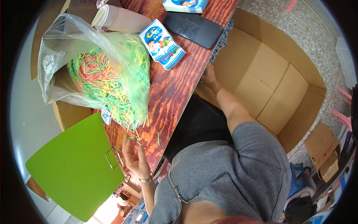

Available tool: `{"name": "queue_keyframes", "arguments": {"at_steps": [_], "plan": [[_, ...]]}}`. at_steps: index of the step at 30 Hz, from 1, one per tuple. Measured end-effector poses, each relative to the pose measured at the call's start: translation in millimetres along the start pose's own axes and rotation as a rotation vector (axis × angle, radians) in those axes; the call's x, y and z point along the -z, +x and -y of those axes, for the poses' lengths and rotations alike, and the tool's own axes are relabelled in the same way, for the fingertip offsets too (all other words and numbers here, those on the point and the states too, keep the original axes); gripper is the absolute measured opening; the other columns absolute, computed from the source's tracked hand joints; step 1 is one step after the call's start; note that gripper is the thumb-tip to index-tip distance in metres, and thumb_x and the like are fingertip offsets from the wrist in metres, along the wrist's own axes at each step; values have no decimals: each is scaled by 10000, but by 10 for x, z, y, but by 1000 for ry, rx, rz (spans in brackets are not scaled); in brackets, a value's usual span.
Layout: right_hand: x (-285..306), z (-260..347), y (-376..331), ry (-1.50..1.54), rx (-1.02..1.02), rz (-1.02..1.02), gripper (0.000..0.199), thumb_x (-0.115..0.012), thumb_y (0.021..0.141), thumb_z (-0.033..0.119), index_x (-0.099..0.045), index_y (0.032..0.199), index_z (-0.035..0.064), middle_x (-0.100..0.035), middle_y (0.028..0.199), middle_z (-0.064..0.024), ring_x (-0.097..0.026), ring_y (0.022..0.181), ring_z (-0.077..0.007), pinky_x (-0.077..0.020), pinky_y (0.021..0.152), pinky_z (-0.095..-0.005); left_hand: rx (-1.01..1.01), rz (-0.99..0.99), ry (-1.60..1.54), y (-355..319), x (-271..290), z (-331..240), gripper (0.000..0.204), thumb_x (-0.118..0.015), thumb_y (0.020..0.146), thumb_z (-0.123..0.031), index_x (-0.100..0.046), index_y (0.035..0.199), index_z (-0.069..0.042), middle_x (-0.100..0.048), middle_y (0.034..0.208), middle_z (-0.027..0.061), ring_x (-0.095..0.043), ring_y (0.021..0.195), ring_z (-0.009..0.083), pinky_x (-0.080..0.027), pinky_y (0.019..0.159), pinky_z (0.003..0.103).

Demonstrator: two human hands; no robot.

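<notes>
My left hand [137, 161] is held over the table's near left corner, palm partly up, its fingers stretched out and apart. Nothing shows in it. Several loose thin sticks [158, 139] lie just beyond its fingertips. They are beside a large clear plastic bag [56, 63] of green, yellow and orange sticks [99, 71]. My right hand [210, 76] is down at the table's right edge, by the inside of a big open cardboard box [268, 76]. Its fingers are mostly hidden there, just below a row of blue-and-white packets [222, 41].
On the wood-patterned table [167, 95] are a small blue-and-white box [162, 44], a dark phone [194, 30], a whitish cup [121, 18] and another stack of packets [185, 5]. A green chair [74, 164] stands at the left. Past the large box is a smaller carton [322, 149].
</notes>
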State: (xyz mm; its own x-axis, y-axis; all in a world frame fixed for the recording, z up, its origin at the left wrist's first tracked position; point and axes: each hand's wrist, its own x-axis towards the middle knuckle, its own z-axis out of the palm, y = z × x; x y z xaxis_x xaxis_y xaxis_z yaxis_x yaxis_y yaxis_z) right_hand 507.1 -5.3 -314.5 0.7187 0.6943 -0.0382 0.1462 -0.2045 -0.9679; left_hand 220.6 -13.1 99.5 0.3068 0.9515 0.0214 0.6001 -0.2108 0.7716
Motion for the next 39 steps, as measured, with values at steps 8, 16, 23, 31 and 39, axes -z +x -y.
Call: {"name": "queue_keyframes", "arguments": {"at_steps": [8,16,23,31,39], "plan": [[38,-229,-33,-311,-52,-11,1136,-842,661,350,-135,1532,170,-167,1533,-240,-238,1362,-464,-246,1127,-525,4,139,34,-135,-188,7,372,-602,905,28,-534,1271,18,-428,1438,174,-571,1170,248,-541,893,328],[-84,-120,-295,89,2,-138,1026,-749,804,413,-111,1529,66,-288,1491,-231,-316,1365,-387,-283,1136,-447,-10,47,11,-146,-23,9,385,-585,876,78,-554,1256,21,-462,1392,170,-571,1193,263,-537,923,349],[-18,-179,-52,166,76,206,669,-622,904,347,-328,1412,26,-433,1385,-184,-445,1239,-308,-376,1058,-406,-100,61,-20,-280,171,192,359,-655,866,9,-588,1219,13,-503,1356,161,-621,1068,212,-572,849,314],[1171,676,-177,253,12,-126,339,-558,964,119,-505,1273,-7,-598,1157,-129,-586,1008,-206,-501,869,-316,75,-707,658,-447,1472,1899,144,-639,862,-122,-664,982,-45,-663,925,157,-627,814,345,-509,708,432],[1388,3055,-662,-101,503,196,233,-551,967,64,-542,1187,-13,-619,1023,-88,-601,877,-155,-496,796,-260,181,-454,968,415,1740,2870,226,-656,830,-191,-619,968,-17,-664,855,191,-653,804,358,-545,704,446]]}}
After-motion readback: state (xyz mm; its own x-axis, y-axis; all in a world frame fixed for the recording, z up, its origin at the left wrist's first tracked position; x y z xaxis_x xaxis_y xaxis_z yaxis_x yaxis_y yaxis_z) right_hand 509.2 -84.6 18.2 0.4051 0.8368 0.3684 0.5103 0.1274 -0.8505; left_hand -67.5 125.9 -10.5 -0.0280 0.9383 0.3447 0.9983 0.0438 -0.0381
